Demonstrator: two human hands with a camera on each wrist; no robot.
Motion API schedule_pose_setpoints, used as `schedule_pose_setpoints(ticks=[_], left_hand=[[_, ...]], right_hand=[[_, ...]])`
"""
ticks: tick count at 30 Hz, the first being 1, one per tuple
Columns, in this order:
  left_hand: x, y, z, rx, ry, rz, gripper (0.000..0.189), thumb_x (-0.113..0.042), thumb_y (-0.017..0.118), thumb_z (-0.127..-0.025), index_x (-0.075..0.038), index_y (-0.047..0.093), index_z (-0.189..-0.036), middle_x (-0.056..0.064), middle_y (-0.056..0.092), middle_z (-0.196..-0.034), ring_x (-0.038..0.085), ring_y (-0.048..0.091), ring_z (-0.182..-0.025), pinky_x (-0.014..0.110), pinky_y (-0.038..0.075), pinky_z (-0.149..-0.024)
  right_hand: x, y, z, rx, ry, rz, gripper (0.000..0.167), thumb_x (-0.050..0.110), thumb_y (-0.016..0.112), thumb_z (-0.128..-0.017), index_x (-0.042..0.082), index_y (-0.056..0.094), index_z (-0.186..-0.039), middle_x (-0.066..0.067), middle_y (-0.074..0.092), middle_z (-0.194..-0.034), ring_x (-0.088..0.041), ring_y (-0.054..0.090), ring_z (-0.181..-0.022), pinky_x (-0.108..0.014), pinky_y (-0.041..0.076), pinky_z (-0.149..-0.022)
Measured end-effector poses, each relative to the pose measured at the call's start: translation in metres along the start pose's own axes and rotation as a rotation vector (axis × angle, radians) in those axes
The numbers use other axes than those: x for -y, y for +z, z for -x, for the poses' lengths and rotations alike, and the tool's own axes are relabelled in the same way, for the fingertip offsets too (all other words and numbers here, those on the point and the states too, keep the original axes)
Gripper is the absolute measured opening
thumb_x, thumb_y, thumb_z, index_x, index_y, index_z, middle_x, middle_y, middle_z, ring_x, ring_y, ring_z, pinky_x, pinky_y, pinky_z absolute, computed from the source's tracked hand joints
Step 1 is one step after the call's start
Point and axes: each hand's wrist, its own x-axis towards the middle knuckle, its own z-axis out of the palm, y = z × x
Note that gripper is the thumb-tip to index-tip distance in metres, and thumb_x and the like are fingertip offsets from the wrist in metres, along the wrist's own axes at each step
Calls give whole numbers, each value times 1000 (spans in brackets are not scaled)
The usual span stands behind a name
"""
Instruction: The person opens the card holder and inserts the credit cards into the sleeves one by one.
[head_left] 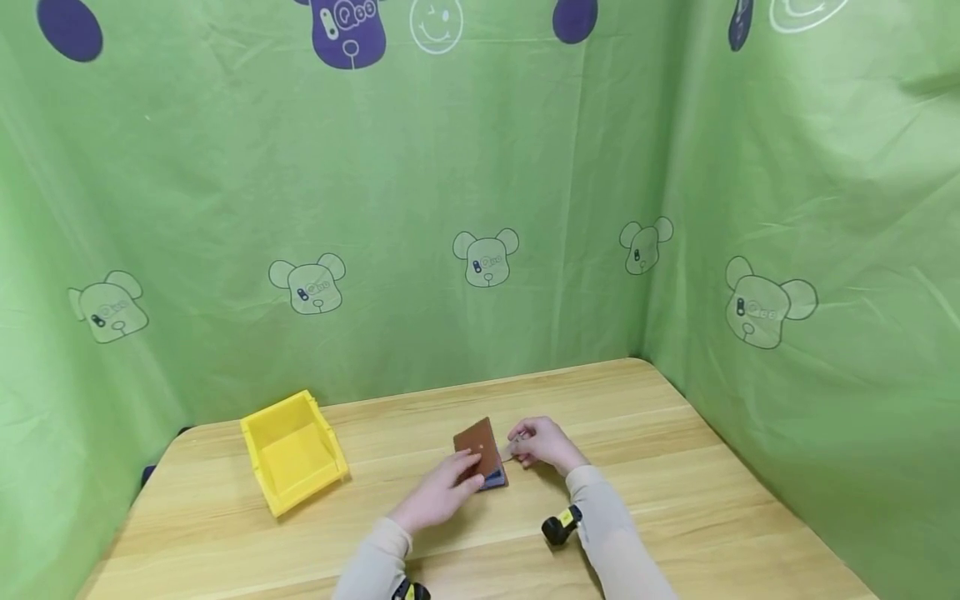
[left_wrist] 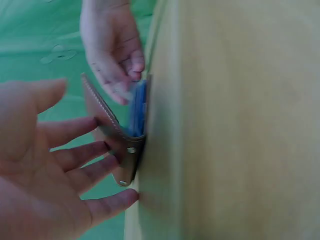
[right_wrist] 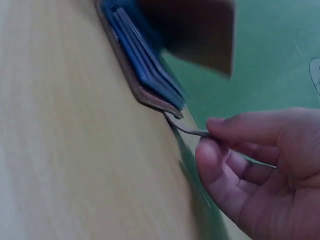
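A brown leather card holder [head_left: 476, 439] stands partly opened on the table, its stitched cover raised. Blue sleeves [right_wrist: 145, 62] are stacked inside, as the right wrist view shows. My left hand [head_left: 438, 493] touches the outside of the cover with its fingertips, fingers spread and nearly straight in the left wrist view. On the other side, my right hand [head_left: 546, 443] pinches the end of a thin strap [right_wrist: 186, 129] between thumb and index finger. That strap comes out from the holder's lower edge and bends slightly.
A yellow open bin [head_left: 296, 454] sits at the left of the wooden table [head_left: 645, 433]. Green printed curtains [head_left: 397, 167] hang behind the table and along its sides. A black and yellow device [head_left: 562, 525] is worn on the right wrist.
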Motion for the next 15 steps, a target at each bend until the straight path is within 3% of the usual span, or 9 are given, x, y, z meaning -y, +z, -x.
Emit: schedule_pose_setpoints(ticks=[3, 8, 15], left_hand=[[-1, 4, 1, 68, 0, -119, 55, -37, 51, -100, -8, 43, -146, 19, 31, -157, 41, 35, -142, 57, 32, -115], [-5, 3, 5, 121, -11, -167, 56, -35, 57, -97, -10, 46, -145, 18, 30, -158, 41, 34, -142, 57, 33, -114], [-18, 5, 1, 108, -40, -299, 53, -33, 60, -94, -8, 52, -140, 17, 38, -154, 38, 42, -138, 50, 40, -111]], right_hand=[[-1, -4, 0, 61, 7, -51, 32, -1, 64, -87, -15, 56, -115, -15, 65, -89, -17, 64, -70, -33, 61, -67], [0, -10, 3, 155, -40, -89, 40, 0, 67, -85, -14, 55, -121, -14, 64, -98, -18, 65, -84, -36, 60, -80], [5, 1, 2, 130, -113, 10, 35, 8, 71, -85, -7, 65, -116, -13, 68, -96, -14, 66, -81, -33, 61, -76]])
